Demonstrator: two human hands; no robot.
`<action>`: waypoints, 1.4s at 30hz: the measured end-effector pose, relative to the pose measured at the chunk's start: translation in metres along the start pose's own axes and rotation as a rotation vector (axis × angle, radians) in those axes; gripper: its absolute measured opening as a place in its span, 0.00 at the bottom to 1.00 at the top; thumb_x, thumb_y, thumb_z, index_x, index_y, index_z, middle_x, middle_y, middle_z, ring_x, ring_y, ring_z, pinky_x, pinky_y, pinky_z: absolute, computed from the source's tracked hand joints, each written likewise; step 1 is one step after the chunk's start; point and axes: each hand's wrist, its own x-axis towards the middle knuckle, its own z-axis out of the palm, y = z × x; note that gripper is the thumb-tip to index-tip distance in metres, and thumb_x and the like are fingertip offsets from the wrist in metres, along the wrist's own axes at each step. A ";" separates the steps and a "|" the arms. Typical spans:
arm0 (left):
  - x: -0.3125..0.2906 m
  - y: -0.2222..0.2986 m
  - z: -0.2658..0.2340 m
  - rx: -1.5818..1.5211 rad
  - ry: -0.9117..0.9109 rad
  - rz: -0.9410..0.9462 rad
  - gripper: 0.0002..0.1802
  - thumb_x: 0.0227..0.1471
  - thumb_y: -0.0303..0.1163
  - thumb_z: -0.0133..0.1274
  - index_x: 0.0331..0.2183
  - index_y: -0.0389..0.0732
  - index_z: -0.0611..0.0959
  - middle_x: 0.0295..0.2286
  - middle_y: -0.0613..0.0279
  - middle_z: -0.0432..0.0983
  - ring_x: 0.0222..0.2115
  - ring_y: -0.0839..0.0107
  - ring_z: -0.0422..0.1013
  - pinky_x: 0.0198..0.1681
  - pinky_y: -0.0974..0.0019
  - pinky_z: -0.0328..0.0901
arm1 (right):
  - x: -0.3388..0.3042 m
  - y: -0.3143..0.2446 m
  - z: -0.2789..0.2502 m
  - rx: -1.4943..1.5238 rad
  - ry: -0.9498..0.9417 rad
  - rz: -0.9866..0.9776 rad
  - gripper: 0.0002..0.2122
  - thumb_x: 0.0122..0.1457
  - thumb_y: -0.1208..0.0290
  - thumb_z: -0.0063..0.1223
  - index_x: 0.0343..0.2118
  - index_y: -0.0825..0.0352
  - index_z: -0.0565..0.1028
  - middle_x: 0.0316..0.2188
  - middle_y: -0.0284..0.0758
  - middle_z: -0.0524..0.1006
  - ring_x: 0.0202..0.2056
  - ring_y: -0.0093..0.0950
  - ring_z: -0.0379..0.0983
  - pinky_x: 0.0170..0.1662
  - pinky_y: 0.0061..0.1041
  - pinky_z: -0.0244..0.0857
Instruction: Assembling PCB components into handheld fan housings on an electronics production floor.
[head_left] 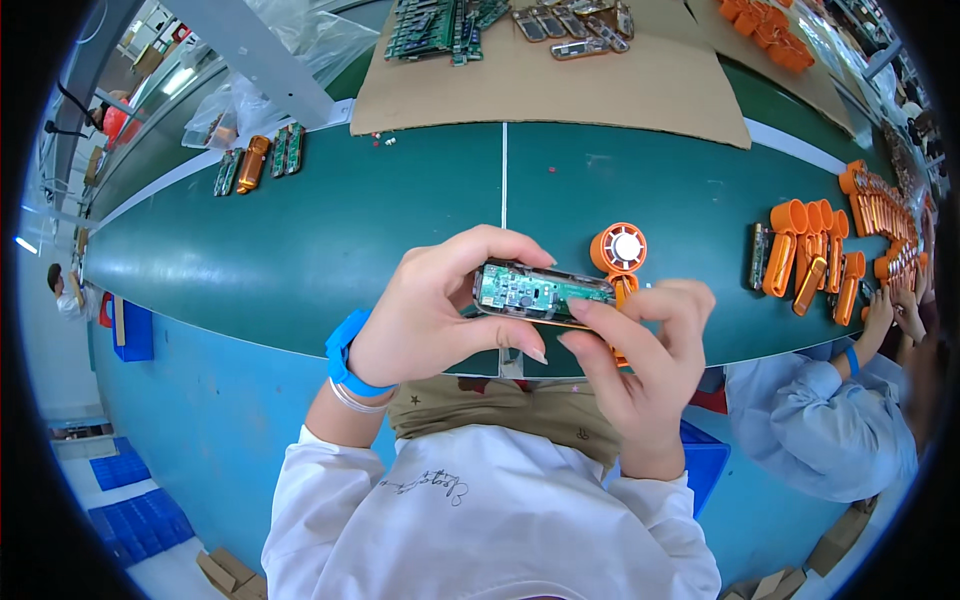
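Observation:
In front of my body, above the table's near edge, a narrow clear casing with a green circuit board inside [530, 290] is held lengthwise, board side up. My left hand [415, 300] grips its left end between thumb and fingers. My right hand [655, 345] is closed at the other end, with a fingertip on top of the board and the thumb low beside it. Just behind the right hand lies an orange handheld fan [604, 247] with a white hub, its handle partly hidden by my fingers.
Orange fan parts [800, 245] stand in a group at right, near a co-worker's hands [893, 312]. Cardboard [560, 95] at the back bears green circuit boards [425, 30] and clear casings [575, 25]. Far left are several boards [288, 150] and an orange casing [253, 165].

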 end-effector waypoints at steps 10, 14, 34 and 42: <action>-0.001 0.001 0.007 0.277 0.009 0.072 0.25 0.34 0.30 0.69 0.39 0.37 0.79 0.32 0.61 0.78 0.30 0.73 0.74 0.32 0.72 0.68 | -0.002 0.003 0.007 0.129 -0.003 0.060 0.12 0.39 0.73 0.67 0.31 0.60 0.80 0.24 0.25 0.66 0.27 0.25 0.61 0.34 0.27 0.49; -0.003 0.005 0.011 0.360 0.032 0.127 0.26 0.33 0.34 0.69 0.38 0.38 0.79 0.30 0.59 0.77 0.28 0.67 0.74 0.30 0.70 0.68 | -0.005 0.003 0.008 0.184 0.038 0.050 0.13 0.38 0.75 0.66 0.30 0.59 0.80 0.24 0.25 0.66 0.27 0.25 0.61 0.34 0.26 0.49; -0.003 0.005 0.024 0.452 0.078 0.179 0.27 0.32 0.38 0.70 0.37 0.38 0.79 0.29 0.60 0.77 0.27 0.65 0.73 0.29 0.68 0.68 | -0.010 0.011 0.012 0.267 0.178 -0.007 0.14 0.31 0.79 0.65 0.26 0.59 0.80 0.23 0.25 0.66 0.26 0.26 0.61 0.33 0.25 0.50; 0.001 0.006 0.025 0.458 0.059 0.224 0.27 0.32 0.37 0.69 0.37 0.38 0.79 0.28 0.59 0.77 0.26 0.65 0.73 0.28 0.69 0.67 | -0.012 0.016 0.013 0.231 0.184 -0.036 0.14 0.31 0.77 0.66 0.27 0.59 0.80 0.23 0.24 0.66 0.26 0.25 0.61 0.34 0.26 0.50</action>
